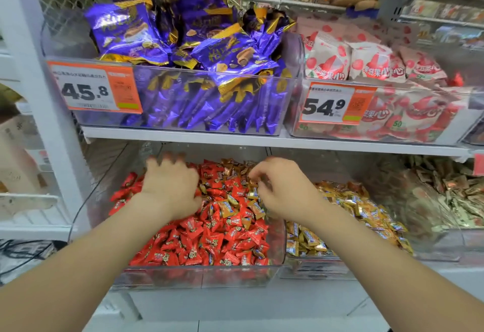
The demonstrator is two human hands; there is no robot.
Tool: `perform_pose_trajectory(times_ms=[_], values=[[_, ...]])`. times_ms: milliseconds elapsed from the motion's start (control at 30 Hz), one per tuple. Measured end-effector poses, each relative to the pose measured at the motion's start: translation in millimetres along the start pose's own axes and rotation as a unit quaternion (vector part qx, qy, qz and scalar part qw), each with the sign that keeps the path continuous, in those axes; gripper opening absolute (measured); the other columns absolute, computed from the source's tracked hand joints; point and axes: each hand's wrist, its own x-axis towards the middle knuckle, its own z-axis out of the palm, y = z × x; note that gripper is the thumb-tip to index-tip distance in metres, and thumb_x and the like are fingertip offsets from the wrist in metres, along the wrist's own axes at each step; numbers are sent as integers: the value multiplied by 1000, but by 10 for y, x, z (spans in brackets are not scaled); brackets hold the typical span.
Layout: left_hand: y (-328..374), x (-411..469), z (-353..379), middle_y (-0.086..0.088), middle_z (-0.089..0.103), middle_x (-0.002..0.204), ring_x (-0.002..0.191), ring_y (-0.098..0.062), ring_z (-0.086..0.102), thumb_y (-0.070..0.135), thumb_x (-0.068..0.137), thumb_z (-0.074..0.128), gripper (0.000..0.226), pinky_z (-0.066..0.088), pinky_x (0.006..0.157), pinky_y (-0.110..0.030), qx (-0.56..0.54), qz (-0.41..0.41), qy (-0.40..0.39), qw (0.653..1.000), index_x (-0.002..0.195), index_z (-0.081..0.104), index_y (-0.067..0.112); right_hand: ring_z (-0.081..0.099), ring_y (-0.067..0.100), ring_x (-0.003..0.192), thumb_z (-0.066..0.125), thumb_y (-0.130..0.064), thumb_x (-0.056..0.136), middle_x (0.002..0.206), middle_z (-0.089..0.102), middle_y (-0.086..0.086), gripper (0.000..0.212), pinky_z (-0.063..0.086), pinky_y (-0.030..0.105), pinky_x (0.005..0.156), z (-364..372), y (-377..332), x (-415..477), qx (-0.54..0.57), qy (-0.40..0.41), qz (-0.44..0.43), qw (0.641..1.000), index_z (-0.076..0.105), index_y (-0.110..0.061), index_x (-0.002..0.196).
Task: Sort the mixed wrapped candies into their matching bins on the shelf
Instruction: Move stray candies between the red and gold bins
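Your left hand (171, 186) lies spread, palm down, on the red candies (209, 240) in the clear bin (199, 276). Your right hand (281, 190), just beside it, pinches a gold candy (252, 193) among scattered gold ones in that pile. Right of that hand, the neighbouring bin (314, 270) holds gold candies (366, 211).

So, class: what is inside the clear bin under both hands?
The clear bin holds mostly red candies with gold candies mixed in. The hands cover some; lower layers are hidden.
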Motion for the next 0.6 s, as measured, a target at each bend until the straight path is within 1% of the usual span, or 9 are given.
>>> perform_pose_trajectory(times_ms=[67,100,200,267,333,433,467,533,600], values=[[87,98,0,-9,56,128,125,-33,52,53,88,55,47,42,105,-48,-80,101,109,986,123,62,22,67,26,104,55,-10,85,107,70,4,36,56,40,93,97,-107,95,-13,-41,15,999,73,-17,116],[133,170,7,-9,58,126,122,-32,54,46,88,55,44,46,103,-45,-154,157,131,967,123,62,19,67,33,104,55,-10,84,107,69,11,31,56,42,90,145,-164,158,-12,-58,31,998,70,-14,111],[275,402,76,-11,60,132,125,-30,55,40,89,54,51,46,106,-42,-330,205,74,919,131,57,13,64,46,108,58,-10,85,110,66,23,20,52,44,86,196,-319,334,-12,-81,64,995,59,-7,105],[321,540,199,-10,57,139,129,-32,55,53,90,43,61,46,108,-43,-353,194,30,915,140,52,20,55,46,125,60,-12,93,128,59,26,34,49,47,102,212,-436,418,-5,-112,112,987,55,-1,125],[265,641,280,-9,57,137,123,-37,59,58,95,36,55,49,103,-43,-283,149,24,947,140,54,31,40,47,139,58,-17,98,147,40,26,55,39,52,116,374,-421,537,-7,-143,159,977,39,1,147],[106,762,353,-12,60,123,112,-37,64,58,101,38,45,54,96,-45,-227,43,10,973,128,62,33,23,52,150,52,-23,96,161,18,31,69,32,55,121,656,-348,753,47,-148,245,957,23,-5,157],[69,778,367,-13,61,122,112,-37,65,57,100,39,46,54,96,-45,-223,22,-9,975,128,63,31,20,50,151,49,-26,98,162,18,30,65,32,54,121,709,-352,823,77,-142,262,952,27,-6,156],[21,808,409,-15,61,126,115,-37,63,51,95,49,48,55,96,-42,-231,3,-48,972,130,61,20,29,46,147,46,-31,103,158,29,26,54,35,51,118,791,-370,925,144,-118,303,935,41,-6,150],[8,804,370,-13,64,123,113,-34,64,45,91,55,43,55,92,-37,-251,23,-70,965,123,62,17,37,41,142,47,-39,101,154,37,20,54,37,48,112,848,-398,972,186,-80,348,915,47,-9,147]])
